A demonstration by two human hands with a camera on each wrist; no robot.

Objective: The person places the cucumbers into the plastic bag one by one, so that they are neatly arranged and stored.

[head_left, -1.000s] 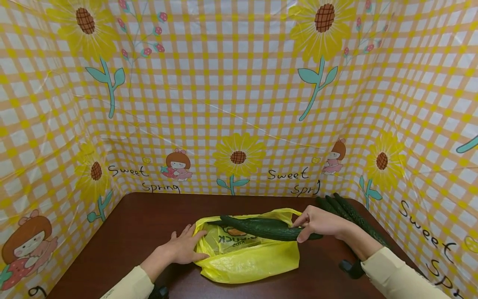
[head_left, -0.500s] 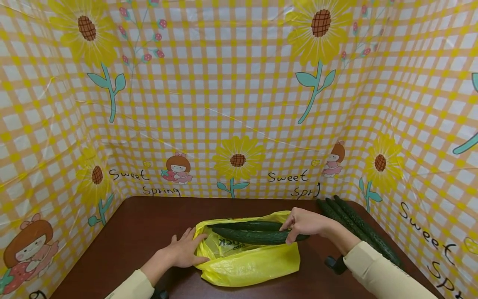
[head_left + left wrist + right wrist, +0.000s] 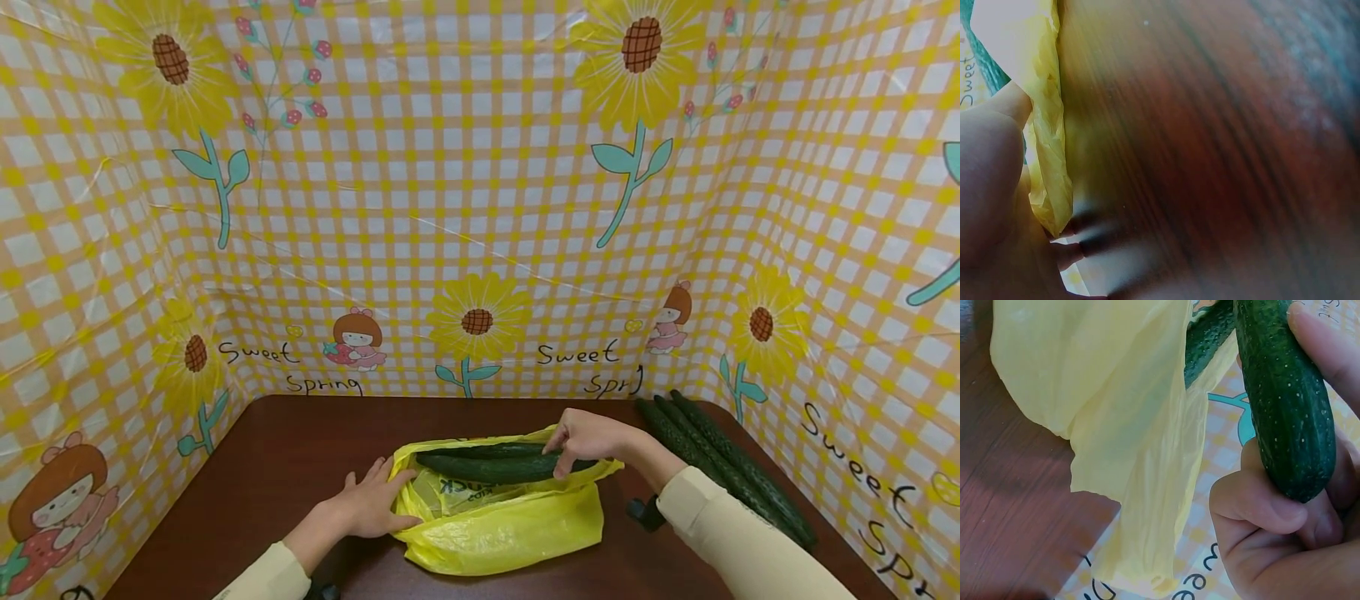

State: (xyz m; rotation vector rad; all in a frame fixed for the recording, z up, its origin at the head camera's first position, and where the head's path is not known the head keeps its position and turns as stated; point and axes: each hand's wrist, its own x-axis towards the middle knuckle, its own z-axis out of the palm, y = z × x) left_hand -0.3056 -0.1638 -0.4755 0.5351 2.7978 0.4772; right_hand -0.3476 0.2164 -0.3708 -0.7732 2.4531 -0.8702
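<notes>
A yellow plastic bag (image 3: 502, 533) lies on its side, its mouth spread open. My left hand (image 3: 363, 504) rests at the bag's left end with fingers spread and straight, thumb and forefinger touching the rim. In the left wrist view the bag's edge (image 3: 1050, 125) runs beside the palm. My right hand (image 3: 592, 435) grips a dark green cucumber (image 3: 480, 468) near its right end, low in the bag's mouth. The right wrist view shows the cucumber's rounded end (image 3: 1291, 419) between thumb and curled fingers. A second cucumber (image 3: 487, 451) lies behind it in the bag.
Several more cucumbers (image 3: 720, 458) lie side by side at the right of the dark brown table (image 3: 322, 433). A checked sunflower cloth (image 3: 480, 208) walls the table at the back and both sides.
My right hand has moved left and lowered the cucumber into the bag's mouth, beside the other one. The bag's right rim now stands out past the cucumber's end. The left hand has barely moved.
</notes>
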